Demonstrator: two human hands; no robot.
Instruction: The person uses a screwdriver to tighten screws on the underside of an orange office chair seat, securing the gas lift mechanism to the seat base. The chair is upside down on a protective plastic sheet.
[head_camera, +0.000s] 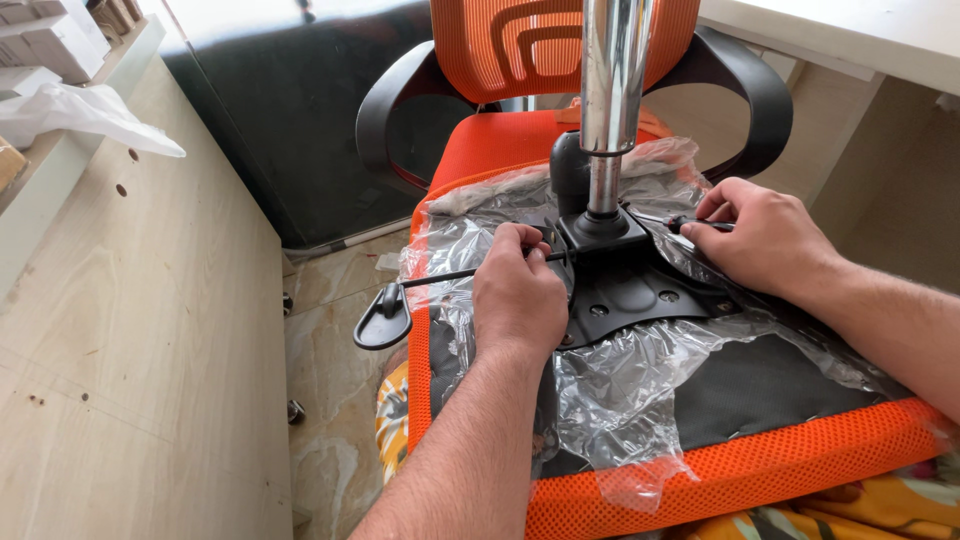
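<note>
Head view: your left hand (518, 300) pinches the stiff black lever rod (440, 275) beside the rigid black metal seat plate (640, 290); your right hand (765, 240) grips a thin tool (655, 219).

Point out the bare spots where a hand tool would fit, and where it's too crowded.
Free: the wooden panel left of the seat, and the tiled floor strip between it and the orange seat edge. Crowded: the black mounting plate around the chrome column, where the left hand and right hand work amid plastic wrap.
</note>
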